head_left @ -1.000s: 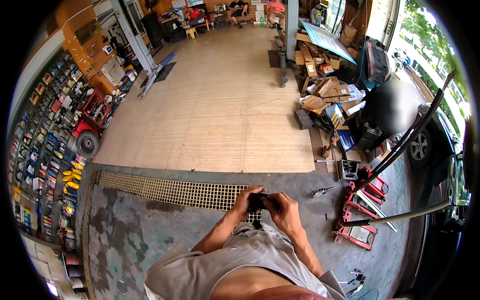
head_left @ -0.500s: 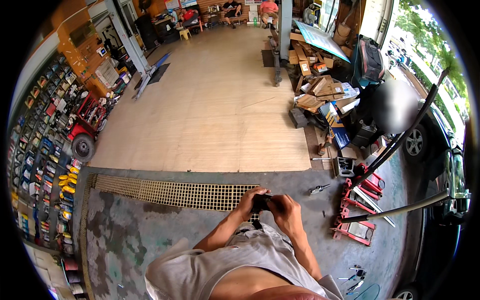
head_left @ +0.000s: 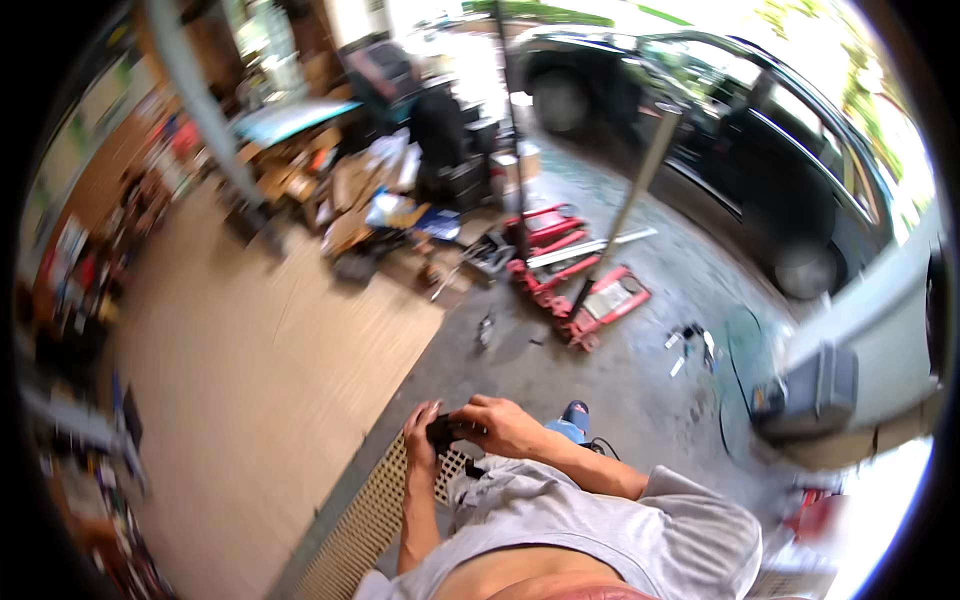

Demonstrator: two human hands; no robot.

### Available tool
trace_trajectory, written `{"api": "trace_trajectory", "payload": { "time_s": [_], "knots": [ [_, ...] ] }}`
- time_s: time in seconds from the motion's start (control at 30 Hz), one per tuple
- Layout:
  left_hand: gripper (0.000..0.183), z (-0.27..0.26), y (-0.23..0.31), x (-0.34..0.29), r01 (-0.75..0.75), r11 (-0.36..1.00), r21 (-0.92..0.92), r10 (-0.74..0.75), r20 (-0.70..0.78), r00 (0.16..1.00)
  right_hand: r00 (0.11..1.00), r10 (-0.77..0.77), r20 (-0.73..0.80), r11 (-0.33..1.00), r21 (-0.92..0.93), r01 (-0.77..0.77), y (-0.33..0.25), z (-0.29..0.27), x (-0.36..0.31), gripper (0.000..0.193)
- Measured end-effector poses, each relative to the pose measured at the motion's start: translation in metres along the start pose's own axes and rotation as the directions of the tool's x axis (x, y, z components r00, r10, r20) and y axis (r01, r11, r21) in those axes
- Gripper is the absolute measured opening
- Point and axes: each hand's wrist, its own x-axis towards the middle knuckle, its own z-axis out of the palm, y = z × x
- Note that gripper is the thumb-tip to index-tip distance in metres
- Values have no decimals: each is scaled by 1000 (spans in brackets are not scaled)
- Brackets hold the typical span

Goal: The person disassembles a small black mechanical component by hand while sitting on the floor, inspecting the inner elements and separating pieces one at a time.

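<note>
Both of my hands are together in front of my waist, over the edge of a floor grating (head_left: 362, 520). Between them is a small black object (head_left: 440, 434), whose kind I cannot make out. My left hand (head_left: 421, 446) is closed around its left side with the fingers upward. My right hand (head_left: 503, 426) grips it from the right, fingers bent over it. The palms' inner sides and much of the object are hidden by the fingers.
Red floor jacks (head_left: 606, 305) with upright handles stand ahead to the right. Beyond them is a dark car (head_left: 720, 150). Cardboard and boxes (head_left: 365, 190) lie heaped at the far left. A grey lift post (head_left: 870, 290) with a box on it rises at right; small tools (head_left: 692, 345) lie on the floor.
My view and body have turned to the right, so the jacks and car now lie ahead. My hands still hold the black object together at my waist.
</note>
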Motion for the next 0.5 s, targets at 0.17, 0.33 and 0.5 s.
{"api": "trace_trajectory", "payload": {
  "time_s": [0.17, 0.33, 0.5],
  "knots": [
    [36, 46, 7, 37, 15, 984, 177, -51, 202, 978, 976, 120, -181, 991, -45, -130, 14, -25, -16, 25],
    [35, 102, -24, 47, 60, 977, 203, -128, 344, 930, 931, 224, -288, 968, -44, -246, 31, -60, -54, 25],
    [32, 180, -47, 60, 101, 960, 260, -215, 459, 862, 859, 235, -455, 948, -88, -306, 56, -112, -90, 22]
  ]
}}
